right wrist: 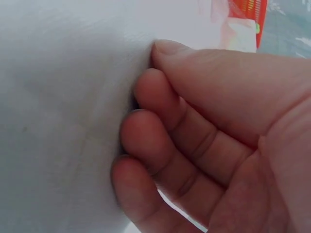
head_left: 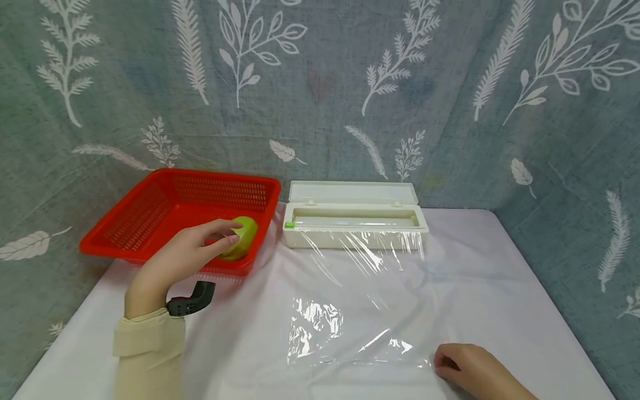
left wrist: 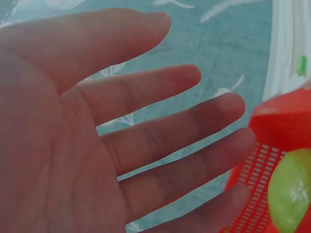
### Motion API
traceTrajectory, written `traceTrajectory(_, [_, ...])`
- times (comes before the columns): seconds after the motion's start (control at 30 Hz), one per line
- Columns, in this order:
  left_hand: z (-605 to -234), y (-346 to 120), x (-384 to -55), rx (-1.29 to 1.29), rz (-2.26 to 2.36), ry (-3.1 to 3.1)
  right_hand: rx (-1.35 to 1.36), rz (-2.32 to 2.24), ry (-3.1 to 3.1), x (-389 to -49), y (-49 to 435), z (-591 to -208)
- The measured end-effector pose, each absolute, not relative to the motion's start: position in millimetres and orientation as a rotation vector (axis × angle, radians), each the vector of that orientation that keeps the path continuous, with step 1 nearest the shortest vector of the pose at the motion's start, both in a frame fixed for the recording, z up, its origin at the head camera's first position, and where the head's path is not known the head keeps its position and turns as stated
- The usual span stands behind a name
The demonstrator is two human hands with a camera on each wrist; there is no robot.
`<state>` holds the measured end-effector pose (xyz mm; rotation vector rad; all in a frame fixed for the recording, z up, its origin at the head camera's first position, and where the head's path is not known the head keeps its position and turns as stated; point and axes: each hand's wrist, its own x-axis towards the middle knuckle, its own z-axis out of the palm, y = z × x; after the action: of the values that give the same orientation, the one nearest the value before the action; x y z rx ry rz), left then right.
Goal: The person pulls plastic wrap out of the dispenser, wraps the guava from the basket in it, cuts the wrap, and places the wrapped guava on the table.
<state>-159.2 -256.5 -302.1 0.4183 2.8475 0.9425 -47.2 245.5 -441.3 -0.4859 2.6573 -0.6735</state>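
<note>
On the left I have the red basket (head_left: 192, 205), and inside, near its right wall, lies one green fruit (head_left: 246, 237). My left hand (head_left: 185, 253) reaches over the basket, fingers long and spread, holding nothing; in the head view it covers part of the fruit. Next is the white box (head_left: 357, 211), lid (head_left: 352, 192) raised, roll (head_left: 355, 222) inside. From it the film (head_left: 360, 322) lies wrinkled on the table (head_left: 500, 278). Near its corner is my right hand (head_left: 472, 366), fingers curled; whether it pinches film, I cannot tell.
</note>
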Motion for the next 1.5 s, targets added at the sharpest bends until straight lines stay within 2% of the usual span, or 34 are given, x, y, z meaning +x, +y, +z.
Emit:
traceTrajectory(0.47, [-340, -255, -188, 0.164, 0.929, 2.956, -0.534, -0.744, 2.667, -48, 247, -447])
traceTrajectory(0.73, [-365, -257, -201, 0.121, 0.899, 2.977, -0.41, -0.794, 2.592, -48, 249, -449])
traceTrajectory(0.93, [-368, -253, -207, 0.087, 0.742, 3.027, -0.455, -0.803, 2.628, -50, 249, -451])
traceTrajectory(1.13, [-370, -244, -211, 0.039, 0.554, 3.122, -0.392, -0.789, 2.629, -50, 248, -451])
traceTrajectory(1.5, [-376, -242, -217, -0.102, 0.497, 3.048, -0.432, -0.784, 2.676, -50, 248, -452])
